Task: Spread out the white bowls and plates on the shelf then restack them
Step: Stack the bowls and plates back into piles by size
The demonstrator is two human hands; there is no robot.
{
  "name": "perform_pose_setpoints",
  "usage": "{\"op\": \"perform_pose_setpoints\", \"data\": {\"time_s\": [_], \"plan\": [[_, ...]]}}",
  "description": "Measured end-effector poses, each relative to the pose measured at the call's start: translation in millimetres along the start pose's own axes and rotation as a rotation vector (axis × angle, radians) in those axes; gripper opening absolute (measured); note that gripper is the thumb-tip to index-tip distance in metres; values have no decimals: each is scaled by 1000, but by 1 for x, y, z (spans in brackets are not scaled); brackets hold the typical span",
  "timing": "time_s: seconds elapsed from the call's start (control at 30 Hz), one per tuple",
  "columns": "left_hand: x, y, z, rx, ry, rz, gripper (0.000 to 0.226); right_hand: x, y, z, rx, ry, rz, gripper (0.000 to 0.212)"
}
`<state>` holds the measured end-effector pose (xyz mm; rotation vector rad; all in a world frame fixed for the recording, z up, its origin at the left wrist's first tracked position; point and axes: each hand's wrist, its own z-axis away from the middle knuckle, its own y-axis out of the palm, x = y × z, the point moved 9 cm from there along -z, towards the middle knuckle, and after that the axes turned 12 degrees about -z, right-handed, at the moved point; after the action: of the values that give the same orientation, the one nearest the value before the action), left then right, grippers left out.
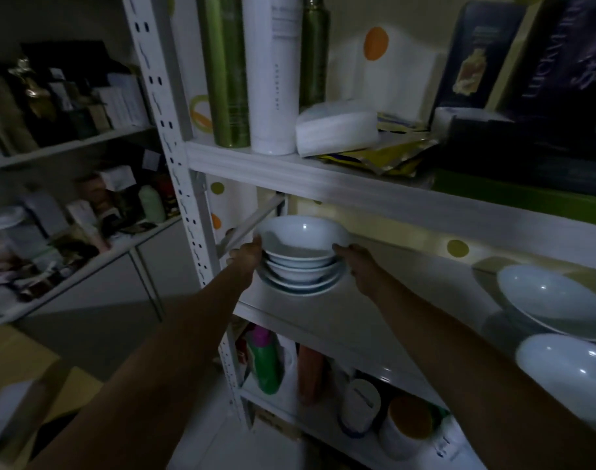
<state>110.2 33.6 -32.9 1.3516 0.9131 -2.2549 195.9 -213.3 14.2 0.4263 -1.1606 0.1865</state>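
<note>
The stack of white bowls and plates [301, 262] sits on the middle shelf [374, 300], toward its left end close to the perforated upright [188, 212], with the top bowl [303, 237] nested over more bowls and a plate or two at the bottom. These look like glazed ceramic: stiff, smooth and likely slippery, brittle if knocked against the metal frame, and heavy when carried as one pile. Nested pieces can also shift or cling together, so taking only the top bowl by its rim, or supporting the whole pile from under the lowest plate, seems the safer hold. The left hand [247, 254] meets the stack at its 9 o'clock side, fingers touching the upper rims; the right hand [355, 262] meets it at 3 o'clock, fingertips against the same level. Each grip is partly curled against the crockery and the stack lies squarely between the two, but I cannot tell whether the hands are clamping it or merely resting there. Two more white bowls [557, 300] already lie apart on the same shelf, well off toward 4 o'clock from the stack, the nearer one [571, 364] at the frame's right edge.
</note>
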Motion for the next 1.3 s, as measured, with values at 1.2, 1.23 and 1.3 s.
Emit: {"op": "perform_pose_setpoints", "data": {"time_s": [1.2, 1.23, 1.3], "plan": [[-15, 196, 202, 260, -69, 234, 66, -15, -199, 103, -57, 156, -316, 65], [-15, 196, 205, 164, -53, 190, 68, -12, -209, 106, -43, 143, -293, 68], [-15, 191, 216, -95, -30, 63, 69, 1, -233, 118, -49, 85, -214, 63]]}}
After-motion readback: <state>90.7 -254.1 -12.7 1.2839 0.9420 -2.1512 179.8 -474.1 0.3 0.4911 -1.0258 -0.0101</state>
